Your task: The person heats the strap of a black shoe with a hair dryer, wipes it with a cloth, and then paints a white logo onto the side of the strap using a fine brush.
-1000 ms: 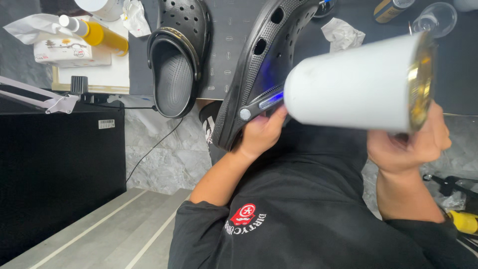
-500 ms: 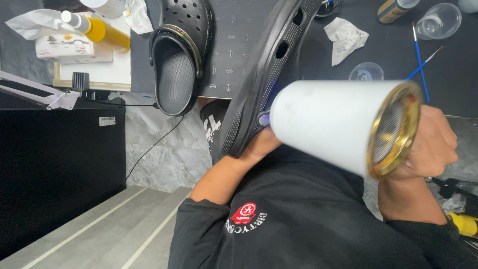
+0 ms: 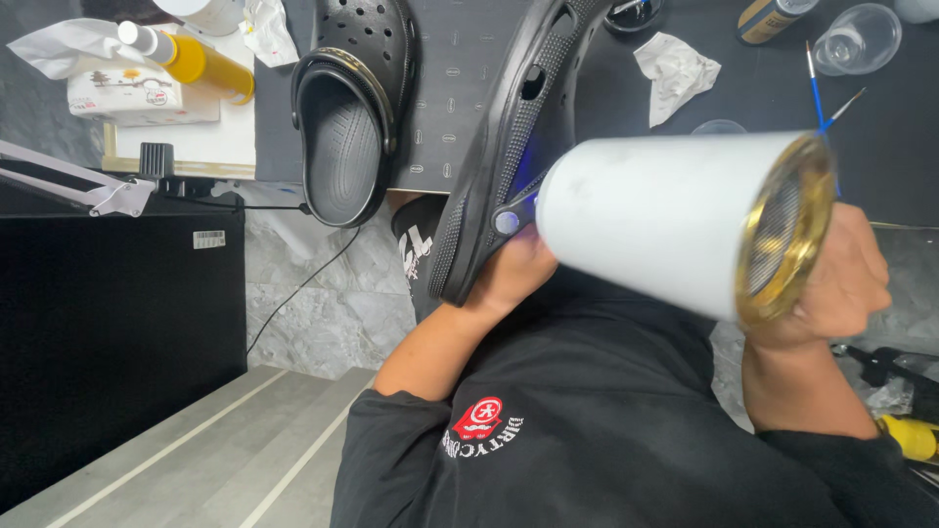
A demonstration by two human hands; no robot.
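Fingers on my left hand [image 3: 514, 279] are clamped round the heel side of the black clog [image 3: 518, 127], mostly hidden behind it. The right hand [image 3: 831, 284] is wrapped tight on the rear of the white cylindrical blower [image 3: 655, 225], just under its gold mesh end [image 3: 782, 230].

The clog is off the counter [image 3: 880, 156], tilted with its toe at 1 o'clock, and the blower's nose is almost touching it from 3 o'clock. There's a blue glow [image 3: 509, 210] at the strap rivet.

My read on doing it well:
- leave a small gap between nose and clog
- sweep along the side, don't dwell on one spot
- left thumb out of the nose's line
- don't cover the mesh with the palm

The second clog [image 3: 352, 127] lies at 10 o'clock. The brushes [image 3: 817, 93] and tissue [image 3: 675, 64] at 1 o'clock are well apart from the work.
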